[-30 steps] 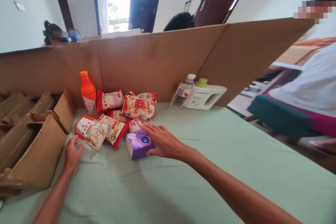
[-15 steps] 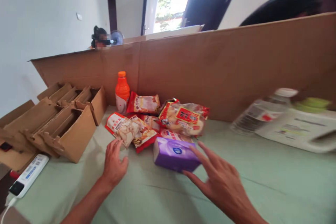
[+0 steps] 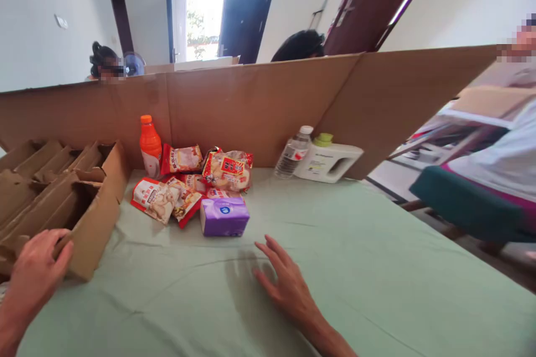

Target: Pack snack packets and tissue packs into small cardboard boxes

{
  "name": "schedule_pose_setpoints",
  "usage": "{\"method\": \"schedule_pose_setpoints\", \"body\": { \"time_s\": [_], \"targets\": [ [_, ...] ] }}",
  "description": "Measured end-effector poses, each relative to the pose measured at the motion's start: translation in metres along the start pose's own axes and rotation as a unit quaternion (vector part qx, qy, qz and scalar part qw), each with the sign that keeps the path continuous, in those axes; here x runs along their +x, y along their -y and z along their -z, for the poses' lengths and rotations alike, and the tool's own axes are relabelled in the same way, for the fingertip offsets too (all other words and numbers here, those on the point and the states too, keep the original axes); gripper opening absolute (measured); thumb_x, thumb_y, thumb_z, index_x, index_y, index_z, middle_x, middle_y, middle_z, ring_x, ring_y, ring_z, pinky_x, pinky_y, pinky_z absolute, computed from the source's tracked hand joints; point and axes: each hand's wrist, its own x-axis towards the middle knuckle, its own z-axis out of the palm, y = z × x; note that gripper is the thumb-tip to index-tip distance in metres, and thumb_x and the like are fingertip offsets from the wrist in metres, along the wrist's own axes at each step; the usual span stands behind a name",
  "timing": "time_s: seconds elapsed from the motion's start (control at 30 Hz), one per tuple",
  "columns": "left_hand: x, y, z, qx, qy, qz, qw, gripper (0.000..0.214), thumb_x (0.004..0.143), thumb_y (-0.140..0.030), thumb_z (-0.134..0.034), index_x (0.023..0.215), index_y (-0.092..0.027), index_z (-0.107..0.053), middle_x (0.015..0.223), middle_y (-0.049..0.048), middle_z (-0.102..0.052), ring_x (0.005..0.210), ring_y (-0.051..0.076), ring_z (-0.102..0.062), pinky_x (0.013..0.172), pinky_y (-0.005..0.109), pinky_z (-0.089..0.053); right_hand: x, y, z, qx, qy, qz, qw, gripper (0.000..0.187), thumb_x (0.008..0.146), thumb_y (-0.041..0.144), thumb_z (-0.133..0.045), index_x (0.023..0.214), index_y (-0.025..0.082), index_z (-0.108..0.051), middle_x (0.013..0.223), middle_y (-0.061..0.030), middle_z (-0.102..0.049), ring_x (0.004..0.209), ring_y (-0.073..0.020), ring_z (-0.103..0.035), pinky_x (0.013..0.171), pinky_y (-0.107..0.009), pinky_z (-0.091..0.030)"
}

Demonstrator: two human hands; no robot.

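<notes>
Cloth-covered table [image 3: 355,290], backed along its far edge by a cardboard screen [image 3: 259,111]. The purple pack [image 3: 225,217] lies left of the table's middle, at the near side of a loose group of snack packets [image 3: 154,199]; it is unheld. The right hand [image 3: 288,284] is released, its fingers spread and its grip without contents. The pack sits beyond this grip and somewhat to its left, near the fingertips, with bare cloth between; the two do not touch. The left hand [image 3: 37,268] reaches the near rim of the divided cardboard carton [image 3: 94,234] at the table's left side; whether its grip is clenched on the cardboard cannot be told. The pack is well apart from this hand, on the other side of the carton's wall.

The step in hand appears to be one of arranging, with the left hand attending to the carton. Any handling of the pack would call for the right grip to advance toward the far edge and close across it. Toward the far left corner stands an orange bottle [image 3: 150,148]; near the far right corner, a clear bottle [image 3: 293,153] and a white jug [image 3: 330,164] adjoin the screen.
</notes>
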Motion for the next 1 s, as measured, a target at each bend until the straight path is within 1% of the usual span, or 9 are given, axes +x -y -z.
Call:
{"method": "schedule_pose_setpoints", "body": {
  "time_s": [0.1,0.2,0.3,0.43,0.57,0.67,0.8,0.9,1.0],
  "targets": [
    [-0.017,-0.032,0.020,-0.027,0.008,-0.108,0.994,0.013,0.091,-0.033,-0.054,0.099,-0.027,-0.063,0.089,0.0008,-0.075,0.090,0.026,-0.070,0.082,0.037,-0.055,-0.003,0.008,0.013,0.024,-0.018,0.008,1.000,0.041,0.093,0.038,-0.051,0.130,0.024,-0.060,0.150,-0.0155,-0.050,0.134,-0.0323,-0.054,0.105,-0.054,-0.049],
    [-0.028,-0.087,0.035,-0.123,0.078,-0.182,0.973,0.018,0.089,-0.016,-0.055,0.103,-0.026,-0.060,0.092,-0.0011,-0.075,0.091,0.018,-0.070,0.097,0.031,-0.051,-0.007,0.021,0.027,0.056,-0.036,0.016,0.998,0.037,0.095,0.042,-0.054,0.126,0.025,-0.063,0.148,-0.0142,-0.052,0.132,-0.0329,-0.055,0.104,-0.054,-0.051],
    [-0.031,-0.138,0.037,-0.206,0.163,-0.206,0.943,0.028,0.086,-0.001,-0.047,0.099,-0.024,-0.058,0.085,-0.0028,-0.071,0.087,0.013,-0.068,0.108,0.030,-0.044,-0.016,0.041,0.039,0.149,-0.001,0.009,0.989,0.037,0.094,0.042,-0.059,0.127,0.028,-0.062,0.149,-0.0120,-0.053,0.125,-0.0312,-0.061,0.094,-0.047,-0.057],
    [-0.040,-0.162,0.036,-0.202,0.151,-0.187,0.949,0.023,0.089,-0.008,-0.058,0.107,-0.023,-0.062,0.098,0.0019,-0.069,0.102,0.018,-0.064,0.118,0.043,-0.036,-0.035,0.061,0.046,0.329,0.034,-0.055,0.942,0.037,0.100,0.040,-0.049,0.134,0.030,-0.059,0.149,-0.0115,-0.053,0.114,-0.0274,-0.068,0.085,-0.039,-0.060],
    [-0.063,-0.142,0.029,-0.243,0.043,-0.066,0.967,0.050,0.089,-0.039,-0.067,0.136,-0.025,-0.054,0.140,0.0106,-0.054,0.133,0.032,-0.048,0.120,0.055,-0.032,-0.050,0.061,0.045,0.377,0.044,-0.084,0.921,0.038,0.101,0.041,-0.047,0.134,0.030,-0.062,0.148,-0.0120,-0.055,0.115,-0.0289,-0.068,0.085,-0.039,-0.060],
    [-0.088,-0.126,-0.001,-0.332,-0.030,0.103,0.937,0.060,0.091,-0.053,-0.061,0.144,-0.029,-0.049,0.148,0.0099,-0.049,0.138,0.034,-0.045,0.120,0.057,-0.031,-0.050,0.058,0.042,0.382,0.052,-0.100,0.917,0.038,0.101,0.044,-0.048,0.132,0.031,-0.064,0.146,-0.0106,-0.057,0.114,-0.0286,-0.068,0.083,-0.039,-0.061],
    [-0.127,-0.123,-0.064,-0.431,0.046,0.249,0.866,0.102,0.075,-0.080,-0.062,0.157,-0.028,-0.028,0.161,0.0142,-0.036,0.144,0.039,-0.040,0.116,0.056,-0.039,-0.047,0.064,0.034,0.379,0.091,-0.112,0.914,0.044,0.099,0.051,-0.047,0.136,0.031,-0.063,0.143,-0.0090,-0.060,0.108,-0.0264,-0.071,0.087,-0.038,-0.061],
    [-0.149,-0.131,-0.098,-0.398,0.104,0.304,0.859,0.111,0.064,-0.087,-0.063,0.151,-0.021,-0.042,0.150,0.0186,-0.051,0.141,0.044,-0.043,0.117,0.062,-0.034,-0.057,0.070,0.026,0.368,0.105,-0.132,0.914,0.050,0.099,0.057,-0.043,0.137,0.030,-0.062,0.143,-0.0082,-0.061,0.116,-0.0268,-0.067,0.097,-0.039,-0.057],
    [-0.156,-0.145,-0.113,-0.365,0.158,0.318,0.861,0.102,0.061,-0.087,-0.064,0.138,-0.020,-0.058,0.126,0.0176,-0.069,0.129,0.047,-0.055,0.111,0.066,-0.040,-0.078,0.066,0.024,0.344,0.071,-0.164,0.922,0.053,0.101,0.058,-0.037,0.138,0.028,-0.061,0.142,-0.0075,-0.061,0.128,-0.0275,-0.060,0.105,-0.039,-0.052]
  ]
}}
